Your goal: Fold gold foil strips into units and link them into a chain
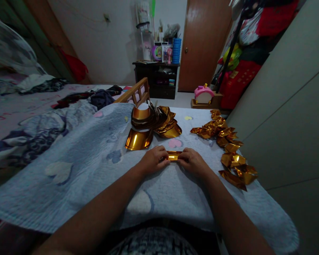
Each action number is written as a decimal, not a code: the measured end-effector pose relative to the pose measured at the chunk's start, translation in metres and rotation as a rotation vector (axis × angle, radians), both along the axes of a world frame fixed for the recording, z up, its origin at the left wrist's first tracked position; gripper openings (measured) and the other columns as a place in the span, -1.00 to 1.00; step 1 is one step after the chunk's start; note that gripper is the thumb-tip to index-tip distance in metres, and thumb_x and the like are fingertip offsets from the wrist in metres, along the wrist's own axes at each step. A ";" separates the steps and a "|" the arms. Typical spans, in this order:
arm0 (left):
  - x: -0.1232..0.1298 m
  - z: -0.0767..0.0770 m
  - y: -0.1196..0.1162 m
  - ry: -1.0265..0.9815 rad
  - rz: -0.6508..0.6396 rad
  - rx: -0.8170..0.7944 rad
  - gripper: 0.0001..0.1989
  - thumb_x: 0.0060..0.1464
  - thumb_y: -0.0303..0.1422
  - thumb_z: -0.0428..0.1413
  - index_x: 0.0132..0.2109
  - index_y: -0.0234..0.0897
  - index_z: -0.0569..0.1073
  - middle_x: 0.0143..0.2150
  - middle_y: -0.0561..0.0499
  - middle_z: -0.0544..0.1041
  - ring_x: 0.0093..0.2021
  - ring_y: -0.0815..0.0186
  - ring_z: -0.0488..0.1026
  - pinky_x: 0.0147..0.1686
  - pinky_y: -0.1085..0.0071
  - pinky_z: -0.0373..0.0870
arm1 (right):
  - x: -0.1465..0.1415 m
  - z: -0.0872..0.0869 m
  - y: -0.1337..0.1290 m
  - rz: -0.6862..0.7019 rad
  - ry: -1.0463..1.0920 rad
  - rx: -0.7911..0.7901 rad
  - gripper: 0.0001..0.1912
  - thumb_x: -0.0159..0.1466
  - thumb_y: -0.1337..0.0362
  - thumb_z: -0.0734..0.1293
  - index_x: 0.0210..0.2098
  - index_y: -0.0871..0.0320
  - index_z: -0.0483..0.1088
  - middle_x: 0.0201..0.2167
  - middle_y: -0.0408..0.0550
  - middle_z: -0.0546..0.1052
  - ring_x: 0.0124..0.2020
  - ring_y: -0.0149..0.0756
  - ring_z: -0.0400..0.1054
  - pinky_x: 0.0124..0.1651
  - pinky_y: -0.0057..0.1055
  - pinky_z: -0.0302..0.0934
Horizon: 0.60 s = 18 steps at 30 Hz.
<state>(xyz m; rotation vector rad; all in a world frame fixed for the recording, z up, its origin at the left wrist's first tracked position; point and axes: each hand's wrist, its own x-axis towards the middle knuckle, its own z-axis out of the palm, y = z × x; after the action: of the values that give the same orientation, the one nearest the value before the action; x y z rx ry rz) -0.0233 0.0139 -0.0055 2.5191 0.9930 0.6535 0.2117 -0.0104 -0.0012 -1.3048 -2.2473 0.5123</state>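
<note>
Between my two hands a narrow strip of shiny gold foil paper (173, 156) lies level, close above or on the blue cloth. My left hand (154, 160) grips its left end, with thumb and fingers pinched together. At the right end my right hand (192, 161) pinches it the same way. The ends are hidden under my fingers. Just beyond my left hand sits a fanned stack of gold foil sheets (139, 139), curled upward at the edges. To the right of my right hand lies a row of folded gold foil pieces (232, 160).
A blue cloth with heart patterns (95, 191) covers the surface before me. On the left is a bed with rumpled clothes (77, 102) and a wooden rail (135, 91). A pale cabinet (289, 117) rises close on the right. A dark shelf (156, 79) stands at the back.
</note>
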 end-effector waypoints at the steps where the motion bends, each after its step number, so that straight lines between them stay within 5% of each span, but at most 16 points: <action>1: 0.000 -0.001 0.000 0.000 -0.015 0.030 -0.89 0.17 -0.32 0.20 -0.21 -0.28 0.54 -0.20 -0.06 0.49 -0.16 0.22 0.44 -0.14 0.34 0.37 | 0.000 -0.001 0.000 0.009 0.008 0.007 -0.87 0.28 0.39 0.35 -0.34 0.16 0.57 -0.37 -0.04 0.47 -0.29 -0.28 0.34 -0.18 -0.36 0.18; 5: 0.002 -0.003 -0.001 -0.034 -0.010 0.107 -0.89 0.23 -0.41 0.12 -0.20 -0.26 0.56 -0.23 -0.04 0.52 -0.22 0.28 0.47 -0.23 0.41 0.39 | 0.001 -0.004 0.002 0.000 0.086 0.033 -0.87 0.29 0.35 0.34 -0.30 0.16 0.56 -0.31 0.00 0.49 -0.23 -0.23 0.37 -0.13 -0.31 0.23; 11: 0.003 -0.001 -0.002 -0.161 0.043 0.192 -0.86 0.28 -0.44 0.08 -0.18 -0.25 0.56 -0.20 -0.04 0.56 -0.24 0.32 0.53 -0.24 0.45 0.46 | 0.005 -0.006 0.007 -0.297 0.283 0.075 -0.57 0.26 0.12 0.34 0.05 0.21 0.43 -0.05 0.17 0.49 -0.05 -0.05 0.37 0.03 -0.10 0.26; 18: 0.003 0.005 -0.004 -0.320 0.015 0.241 -0.88 0.24 -0.45 0.14 -0.10 -0.25 0.53 -0.07 -0.09 0.58 -0.04 0.25 0.56 -0.02 0.31 0.53 | 0.005 -0.004 0.008 -0.272 0.360 -0.102 -0.70 0.21 0.15 0.32 -0.15 0.19 0.49 -0.31 -0.01 0.53 -0.30 -0.23 0.39 -0.16 -0.29 0.28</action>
<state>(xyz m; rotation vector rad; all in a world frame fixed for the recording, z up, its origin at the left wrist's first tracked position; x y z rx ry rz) -0.0200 0.0098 -0.0004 2.4939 0.8599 1.2003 0.2168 -0.0023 -0.0052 -1.4128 -1.7410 0.7045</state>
